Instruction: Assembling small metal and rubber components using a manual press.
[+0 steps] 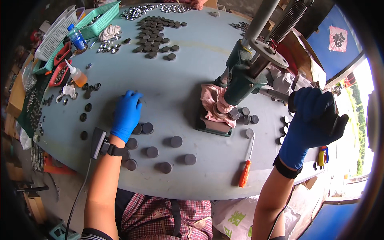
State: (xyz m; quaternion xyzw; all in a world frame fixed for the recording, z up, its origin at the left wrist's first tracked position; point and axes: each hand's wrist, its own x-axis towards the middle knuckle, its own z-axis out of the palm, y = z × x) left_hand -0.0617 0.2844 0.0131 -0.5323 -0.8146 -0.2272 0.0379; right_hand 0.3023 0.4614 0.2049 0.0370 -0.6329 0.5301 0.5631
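Note:
My left hand (127, 114), in a blue glove, is over the left part of the table with its fingers curled together. Whatever may be between the fingertips is hidden. Just below it lie several dark round discs (148, 128). My right hand (314, 114), gloved in blue with black on the fingers, is wrapped round the lever handle (293, 101) of a green hand press (242, 86). Pink cloth (210, 98) covers the press base, and more dark discs (245, 111) sit against its right side.
An orange-handled screwdriver (245, 174) lies right of centre near the front edge. Dark discs (152, 36) and shiny metal pieces (136, 12) spread across the far side. Green baskets (100, 24), a blue-capped bottle (77, 38) and a glue bottle (79, 77) stand left. Another person's hand (198, 4) shows at the far edge.

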